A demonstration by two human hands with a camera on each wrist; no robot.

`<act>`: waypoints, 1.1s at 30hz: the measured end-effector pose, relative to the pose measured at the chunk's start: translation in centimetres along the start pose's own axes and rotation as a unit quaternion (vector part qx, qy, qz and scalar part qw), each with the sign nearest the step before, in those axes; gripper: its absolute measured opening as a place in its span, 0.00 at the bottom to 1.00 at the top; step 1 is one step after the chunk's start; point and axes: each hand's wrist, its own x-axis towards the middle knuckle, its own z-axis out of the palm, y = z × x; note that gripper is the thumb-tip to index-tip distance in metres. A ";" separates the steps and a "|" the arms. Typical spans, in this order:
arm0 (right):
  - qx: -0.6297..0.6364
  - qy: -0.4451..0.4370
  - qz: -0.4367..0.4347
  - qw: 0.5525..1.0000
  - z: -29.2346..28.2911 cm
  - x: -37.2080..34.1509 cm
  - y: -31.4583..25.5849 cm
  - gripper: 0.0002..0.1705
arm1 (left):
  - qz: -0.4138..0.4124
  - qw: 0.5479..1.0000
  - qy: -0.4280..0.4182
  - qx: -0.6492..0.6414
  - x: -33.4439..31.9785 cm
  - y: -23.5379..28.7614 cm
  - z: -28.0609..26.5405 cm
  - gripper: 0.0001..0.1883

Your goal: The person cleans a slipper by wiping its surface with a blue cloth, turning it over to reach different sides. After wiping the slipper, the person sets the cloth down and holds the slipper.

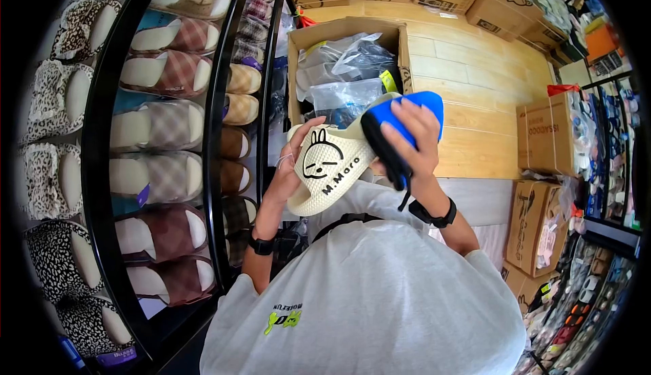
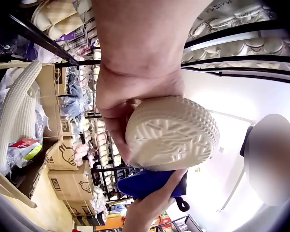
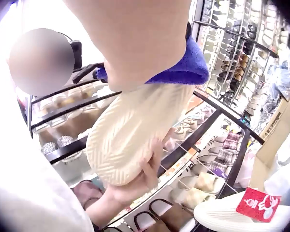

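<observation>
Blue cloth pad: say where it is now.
In the head view, the blue cloth pad is in the right hand, at the right end of the cream M.Moro slipper.

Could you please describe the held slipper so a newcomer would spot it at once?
Between the open carton and the grey shirt, the left hand grips the cream slipper, partly under a blue cloth. Unlike the plaid slippers on the rack, it bears a black-outlined rabbit face and "M.Moro".
</observation>
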 end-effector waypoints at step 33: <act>0.024 -0.045 0.020 0.999 -0.4 0.4 0.2 0.34 | 0.011 0.996 0.001 0.088 0.1 0.8 0.3 0.34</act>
